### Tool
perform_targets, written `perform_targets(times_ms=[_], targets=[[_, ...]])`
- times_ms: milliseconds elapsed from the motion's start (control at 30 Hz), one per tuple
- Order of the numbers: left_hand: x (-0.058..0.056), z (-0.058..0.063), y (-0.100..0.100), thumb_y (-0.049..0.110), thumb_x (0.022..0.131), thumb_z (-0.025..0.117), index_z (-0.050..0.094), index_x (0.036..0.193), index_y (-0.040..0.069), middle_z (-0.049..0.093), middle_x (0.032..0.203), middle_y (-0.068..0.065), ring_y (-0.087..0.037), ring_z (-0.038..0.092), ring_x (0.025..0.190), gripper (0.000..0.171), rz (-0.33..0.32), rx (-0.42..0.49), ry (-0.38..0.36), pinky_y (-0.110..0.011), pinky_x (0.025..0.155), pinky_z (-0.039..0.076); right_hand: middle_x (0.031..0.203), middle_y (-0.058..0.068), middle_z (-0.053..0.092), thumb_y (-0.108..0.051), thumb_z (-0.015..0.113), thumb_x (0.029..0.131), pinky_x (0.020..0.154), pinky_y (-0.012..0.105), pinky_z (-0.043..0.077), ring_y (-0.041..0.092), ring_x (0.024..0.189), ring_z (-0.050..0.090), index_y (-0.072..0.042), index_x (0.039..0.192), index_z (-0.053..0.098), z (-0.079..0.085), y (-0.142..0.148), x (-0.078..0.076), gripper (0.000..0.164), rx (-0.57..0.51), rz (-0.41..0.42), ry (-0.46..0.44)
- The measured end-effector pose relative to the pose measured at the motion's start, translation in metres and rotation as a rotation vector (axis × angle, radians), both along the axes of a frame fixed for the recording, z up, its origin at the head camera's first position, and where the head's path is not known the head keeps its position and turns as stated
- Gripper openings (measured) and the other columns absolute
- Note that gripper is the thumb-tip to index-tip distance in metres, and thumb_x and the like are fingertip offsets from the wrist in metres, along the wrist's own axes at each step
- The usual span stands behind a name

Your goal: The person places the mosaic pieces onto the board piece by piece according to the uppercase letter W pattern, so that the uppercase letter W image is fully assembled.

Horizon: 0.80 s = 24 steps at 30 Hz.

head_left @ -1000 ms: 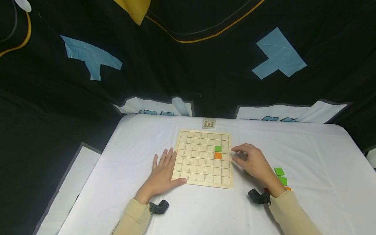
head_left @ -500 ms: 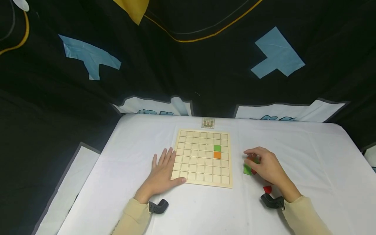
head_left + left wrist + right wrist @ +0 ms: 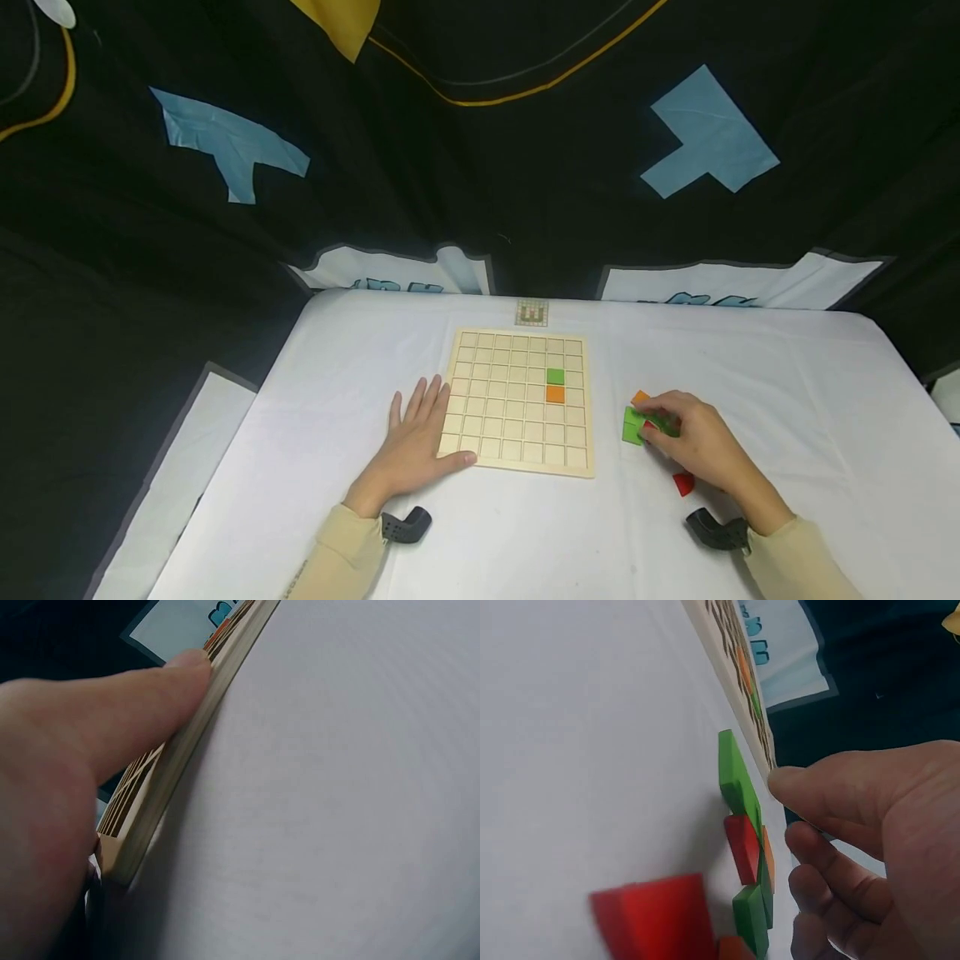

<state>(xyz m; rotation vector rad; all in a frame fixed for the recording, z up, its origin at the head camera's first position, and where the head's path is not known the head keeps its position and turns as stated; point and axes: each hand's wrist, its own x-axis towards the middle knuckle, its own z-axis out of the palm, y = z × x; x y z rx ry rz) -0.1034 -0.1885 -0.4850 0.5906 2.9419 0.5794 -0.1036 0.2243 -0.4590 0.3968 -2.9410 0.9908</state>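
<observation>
Two hands (image 3: 411, 450) (image 3: 692, 435), tiles (image 3: 632, 426), board (image 3: 510, 408), unreadable sleeve print (image 3: 297, 577)

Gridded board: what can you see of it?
The gridded board looks like pale wood, squarish, its rim enclosing shallow square cells. It lies flat on the white cloth. A green tile and an orange tile fill two adjoining cells. The left hand touches it, thumb on the near edge.

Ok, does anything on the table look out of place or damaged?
Nothing looks spilled or broken. The loose tiles by the right hand lie at mixed angles, unlike the two tiles squared up in the wooden board, though the hand hides some.
</observation>
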Motion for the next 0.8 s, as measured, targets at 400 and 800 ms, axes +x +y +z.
perform_targets(times_ms=[400, 800], targets=[[-0.0001, 0.0014, -0.0003, 0.071, 0.087, 0.058, 0.012, 0.159, -0.002, 0.005, 0.167, -0.02, -0.039, -0.001, 0.153, 0.113, 0.001, -0.002, -0.005, -0.066, 0.116, -0.007, 0.103, 0.002, 0.068, -0.02, 0.086, 0.08, 0.089, 0.05, 0.052, 0.027, 0.102, 0.058, -0.013, 0.102, 0.077, -0.0014, -0.0022, 0.0085, 0.025, 0.105, 0.016, 0.003], [0.0, 0.0011, 0.0, 0.072, 0.087, 0.058, 0.012, 0.159, -0.002, 0.006, 0.167, -0.019, -0.038, -0.001, 0.153, 0.113, 0.001, 0.004, -0.005, -0.065, 0.116, -0.007, 0.103, 0.001, 0.066, -0.023, 0.087, 0.078, 0.086, 0.046, 0.053, 0.024, 0.101, 0.056, -0.014, 0.098, 0.076, -0.0045, -0.0036, 0.0098, 0.025, 0.151, 0.026, 0.043]])
